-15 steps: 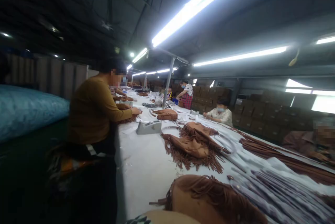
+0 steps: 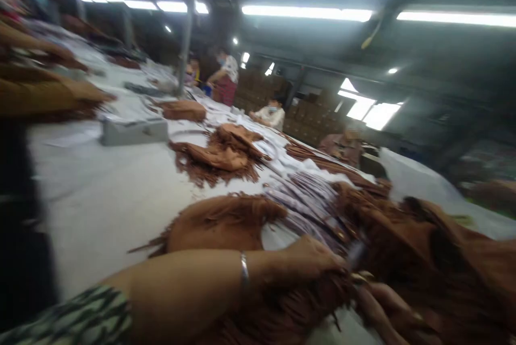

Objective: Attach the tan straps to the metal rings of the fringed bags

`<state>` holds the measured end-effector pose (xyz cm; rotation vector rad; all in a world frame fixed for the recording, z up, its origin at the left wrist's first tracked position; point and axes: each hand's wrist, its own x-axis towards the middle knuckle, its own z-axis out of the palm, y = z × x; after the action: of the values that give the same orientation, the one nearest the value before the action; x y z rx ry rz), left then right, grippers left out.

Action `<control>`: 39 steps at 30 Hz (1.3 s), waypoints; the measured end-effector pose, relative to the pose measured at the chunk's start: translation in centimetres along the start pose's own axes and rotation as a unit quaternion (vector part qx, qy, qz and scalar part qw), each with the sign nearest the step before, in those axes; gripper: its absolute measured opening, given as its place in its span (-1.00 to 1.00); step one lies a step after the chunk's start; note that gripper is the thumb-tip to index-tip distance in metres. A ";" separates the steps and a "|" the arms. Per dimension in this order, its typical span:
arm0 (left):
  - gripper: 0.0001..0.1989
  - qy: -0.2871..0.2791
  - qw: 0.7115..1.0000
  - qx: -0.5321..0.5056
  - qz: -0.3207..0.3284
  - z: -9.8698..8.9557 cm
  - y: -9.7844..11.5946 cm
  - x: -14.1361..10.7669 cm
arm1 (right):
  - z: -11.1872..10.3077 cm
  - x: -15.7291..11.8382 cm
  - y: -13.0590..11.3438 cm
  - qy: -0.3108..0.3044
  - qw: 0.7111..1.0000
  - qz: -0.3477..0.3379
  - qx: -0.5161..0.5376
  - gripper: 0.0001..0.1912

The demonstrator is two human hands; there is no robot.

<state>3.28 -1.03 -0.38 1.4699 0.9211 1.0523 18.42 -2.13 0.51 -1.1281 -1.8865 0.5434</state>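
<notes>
Left side: a co-worker's mustard sleeve (image 2: 36,99) now sits at the frame's left edge; half a second ago that person stood whole in view. The grey dispenser (image 2: 135,131) rests on the white counter (image 2: 100,189). Centre: a crumpled fringed piece (image 2: 226,154); nearer, a rounded brown piece (image 2: 213,221), both lying further left in the view than before, so the view has swung right.

Lower centre: main change. The wearer's left forearm, previously just a sliver at the bottom edge, crosses the foreground. The left hand (image 2: 312,256) has its fingers clenched on a dark fringed bundle (image 2: 286,310), located bottom centre. The right hand (image 2: 387,307), lower right, is just beside it; blur, cannot tell whether its fingers grasp anything. Judgement: handling of the bundle is under way.

Far right: a brown heap (image 2: 403,259) beside the right hand.
</notes>
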 end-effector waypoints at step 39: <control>-0.72 -0.212 0.934 -0.274 -0.085 -0.4 -0.8 -1.8 | -0.2 -1.1 -1.1 -0.019 0.898 0.256 0.356 -0.62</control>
<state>2.28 -2.51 -1.41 1.0602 0.3880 0.7383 18.29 -3.68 0.91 -1.0842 -1.2073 1.4231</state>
